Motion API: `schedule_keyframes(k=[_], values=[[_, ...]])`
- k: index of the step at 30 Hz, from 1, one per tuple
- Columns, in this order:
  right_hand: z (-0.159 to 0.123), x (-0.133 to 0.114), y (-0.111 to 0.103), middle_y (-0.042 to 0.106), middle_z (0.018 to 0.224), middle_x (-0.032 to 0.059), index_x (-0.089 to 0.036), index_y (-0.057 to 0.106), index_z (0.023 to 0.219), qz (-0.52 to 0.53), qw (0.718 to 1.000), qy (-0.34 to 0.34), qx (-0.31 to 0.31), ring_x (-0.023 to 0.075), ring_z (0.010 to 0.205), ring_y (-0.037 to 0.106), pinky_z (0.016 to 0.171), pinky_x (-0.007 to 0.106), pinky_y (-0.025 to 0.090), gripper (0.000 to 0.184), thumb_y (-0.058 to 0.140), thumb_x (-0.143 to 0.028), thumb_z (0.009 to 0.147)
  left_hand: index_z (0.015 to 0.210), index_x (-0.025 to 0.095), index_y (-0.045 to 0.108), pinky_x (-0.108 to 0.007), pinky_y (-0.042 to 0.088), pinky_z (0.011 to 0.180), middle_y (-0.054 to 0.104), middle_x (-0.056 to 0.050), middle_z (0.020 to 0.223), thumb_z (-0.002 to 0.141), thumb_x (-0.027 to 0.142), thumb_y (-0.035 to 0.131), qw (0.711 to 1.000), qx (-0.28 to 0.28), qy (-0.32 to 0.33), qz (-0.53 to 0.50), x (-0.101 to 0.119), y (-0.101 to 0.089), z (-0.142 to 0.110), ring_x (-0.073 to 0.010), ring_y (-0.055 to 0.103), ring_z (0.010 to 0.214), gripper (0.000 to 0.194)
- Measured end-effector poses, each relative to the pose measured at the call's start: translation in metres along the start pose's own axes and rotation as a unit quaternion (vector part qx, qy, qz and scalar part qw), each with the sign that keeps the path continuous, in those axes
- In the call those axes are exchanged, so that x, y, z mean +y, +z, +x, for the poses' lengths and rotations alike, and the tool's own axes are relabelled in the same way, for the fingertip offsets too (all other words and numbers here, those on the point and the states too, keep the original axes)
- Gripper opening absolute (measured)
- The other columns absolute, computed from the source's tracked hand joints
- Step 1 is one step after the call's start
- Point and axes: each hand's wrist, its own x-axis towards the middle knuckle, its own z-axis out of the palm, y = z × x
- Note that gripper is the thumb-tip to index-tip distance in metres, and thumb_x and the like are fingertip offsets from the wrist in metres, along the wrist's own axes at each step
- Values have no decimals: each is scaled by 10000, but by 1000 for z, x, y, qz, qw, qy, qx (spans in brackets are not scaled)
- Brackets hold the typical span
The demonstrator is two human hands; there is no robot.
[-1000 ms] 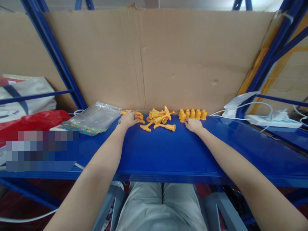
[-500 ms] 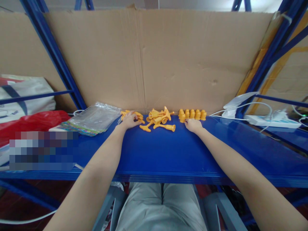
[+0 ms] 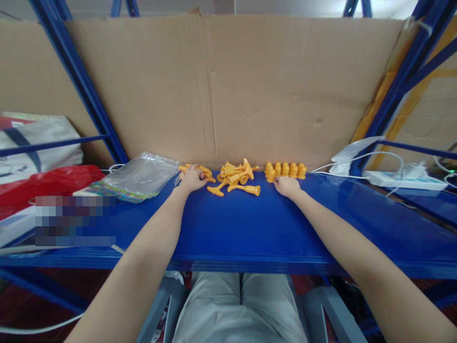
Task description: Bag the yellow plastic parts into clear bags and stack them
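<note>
My left hand (image 3: 192, 180) lies over a small heap of orange plastic handle-like parts (image 3: 207, 171), fingers curled down onto them; the fingertips are partly hidden. Right of it is a loose pile of orange plastic parts (image 3: 233, 178), some with T-shaped handles and hollow flared ends. My right hand (image 3: 287, 186) has its fingers pinched at the lower edge of a bell-shaped orange plastic cap (image 3: 271, 176). This cap stands upright in front of a row of similar orange caps (image 3: 284, 168), several of them, near the cardboard.
A cardboard sheet (image 3: 267, 95) walls off the back of the blue shelf (image 3: 243, 233). Left lie a clear plastic bag (image 3: 139, 174) and a red bag (image 3: 57, 183). Right are a white power strip (image 3: 403, 180) and cables. Blue posts (image 3: 80, 85) frame the sides.
Almost nothing differs. My left hand has shifted very slightly over the orange parts; my right hand stays at the same cap.
</note>
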Motion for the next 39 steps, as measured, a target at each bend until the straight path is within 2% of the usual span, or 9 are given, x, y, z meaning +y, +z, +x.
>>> schedule_keyframes(k=[4, 8, 12, 16, 22, 25, 30, 34, 39], values=[[-1, 0, -4, 686, 1133, 228, -112, 671, 1205, 13, 999, 5, 52, 360, 1098, 625, 901, 471, 478, 439, 356, -256, 936, 725, 214, 631, -617, 279, 1092, 537, -74, 1402, 718, 211, 637, 999, 36, 26, -29, 8, -7, 2, -368, 349, 1385, 9], [-6, -7, -13, 715, 1032, 195, -144, 716, 1092, 49, 989, -25, 136, 337, 996, 653, 836, 457, 481, 461, 308, -317, 969, 813, 209, 634, -599, 228, 1118, 537, -92, 1404, 768, 188, 546, 990, 91, 90, -55, 26, -22, 0, -323, 381, 1372, 100], [-15, -28, -19, 728, 914, 106, -170, 722, 942, 124, 971, -160, 127, 244, 877, 667, 768, 344, 479, 492, 320, -449, 991, 927, 198, 630, -574, 227, 1116, 549, -120, 1388, 821, 175, 471, 975, 128, 173, -54, 52, -32, -5, -294, 423, 1341, 193], [-20, -47, -12, 715, 1043, 107, -161, 688, 1011, 133, 946, -286, 76, 221, 942, 658, 787, 303, 470, 331, 555, -448, 911, 947, 183, 627, -549, 270, 1096, 593, -141, 1321, 846, 181, 440, 953, 117, 275, -45, 82, -27, -14, -286, 494, 1273, 213], [-14, -41, -1, 691, 1053, 133, -129, 630, 1077, 62, 942, -315, 103, 228, 984, 628, 828, 333, 438, 205, 566, -237, 915, 1020, 160, 620, -428, 444, 980, 661, -141, 1169, 858, 189, 458, 901, 63, 425, -60, 113, -11, -26, -246, 606, 1099, 231], [-9, -33, -4, 670, 1073, 145, -124, 608, 1130, 51, 915, -360, 173, 240, 1015, 588, 844, 362, 415, 239, 494, -230, 949, 1084, 150, 601, -405, 481, 927, 684, -134, 1080, 868, 187, 482, 898, 53, 432, -56, 118, -7, -28, -243, 630, 1033, 250], [-7, -26, -15, 643, 1130, 172, -114, 579, 1221, 58, 874, -398, 272, 263, 1060, 550, 883, 385, 393, 339, 377, -248, 984, 1032, 156, 608, -444, 462, 961, 695, -120, 980, 921, 220, 463, 923, 89, 374, -22, 119, -10, -26, -242, 643, 973, 193], [-8, -22, -21, 632, 1177, 179, -116, 543, 1296, 44, 872, -380, 306, 266, 1082, 544, 902, 391, 369, 386, 354, -248, 987, 1061, 168, 602, -461, 413, 1035, 685, -87, 906, 942, 196, 403, 918, 141, 371, -15, 121, -17, -23, -216, 639, 922, 233], [-10, -24, -20, 653, 1139, 172, -100, 518, 1327, 19, 883, -370, 289, 271, 1048, 556, 869, 380, 348, 407, 371, -279, 992, 1010, 165, 608, -455, 397, 1046, 657, -75, 849, 960, 215, 354, 908, 161, 387, -25, 124, -23, -25, -203, 616, 870, 263]])
